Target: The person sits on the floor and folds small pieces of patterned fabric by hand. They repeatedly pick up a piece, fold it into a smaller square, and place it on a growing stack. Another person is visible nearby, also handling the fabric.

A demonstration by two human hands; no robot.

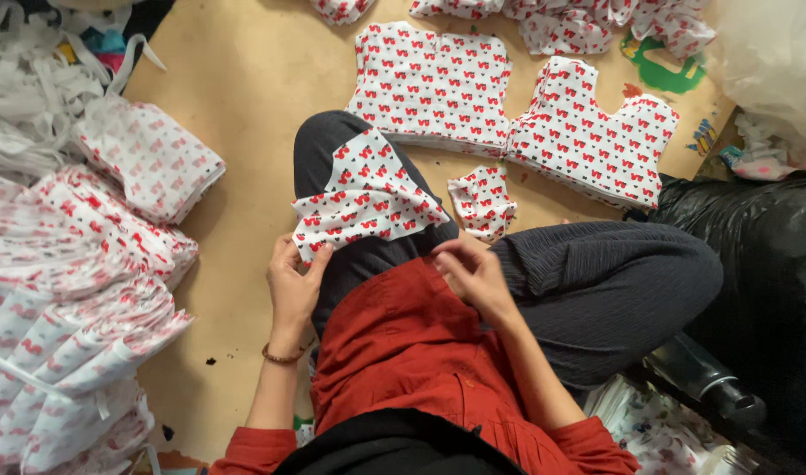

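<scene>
The left hand (293, 283) rises from a bent wrist with a bead bracelet (282, 356), fingers curled and pinched on the near left corner of a printed fabric piece (368, 198). That piece, white with red bow shapes, lies draped over the person's left knee, just far of the hand. The right hand (475, 274) sits near the middle of the lap over the red shirt (403, 343), fingers drawn together with the tips touching; whether they grip anything I cannot tell. A small scrap (483, 200) of the same cloth lies on the floor between the knees. Farther off, two larger cut panels (434, 84) lie flat side by side. Stacks of printed cloth (77, 290) fill the left.
</scene>
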